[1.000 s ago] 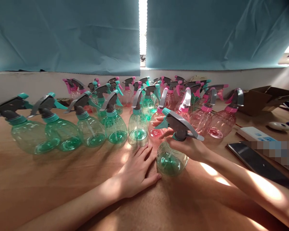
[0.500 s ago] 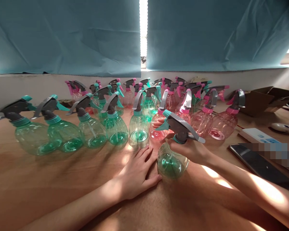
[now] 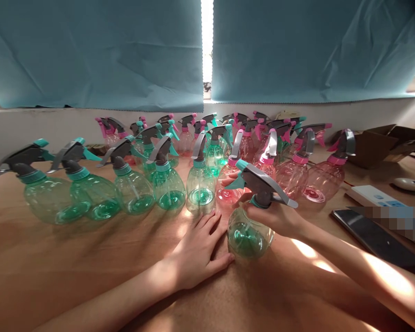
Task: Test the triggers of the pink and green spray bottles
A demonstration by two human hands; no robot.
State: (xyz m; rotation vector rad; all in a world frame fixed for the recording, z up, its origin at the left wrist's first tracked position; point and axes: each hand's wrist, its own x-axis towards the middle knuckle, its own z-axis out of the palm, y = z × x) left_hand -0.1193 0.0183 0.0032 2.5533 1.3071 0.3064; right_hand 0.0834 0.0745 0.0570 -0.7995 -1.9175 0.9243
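Observation:
My right hand (image 3: 273,215) is closed round the neck of a green spray bottle (image 3: 247,235) with a grey and teal trigger head (image 3: 261,182); the bottle stands on the wooden table (image 3: 72,258). My left hand (image 3: 198,251) lies flat and open on the table just left of that bottle, its thumb close to the bottle's base. Behind them stands a row of green spray bottles (image 3: 166,182) to the left and pink spray bottles (image 3: 293,173) to the right.
More spray bottles crowd the back of the table under a teal curtain (image 3: 90,50). At the right lie a dark phone (image 3: 370,237), a white power strip (image 3: 373,193), a white mouse (image 3: 410,184) and a cardboard box (image 3: 380,143).
The view has shifted slightly; both hands and the held bottle stay nearly where they were.

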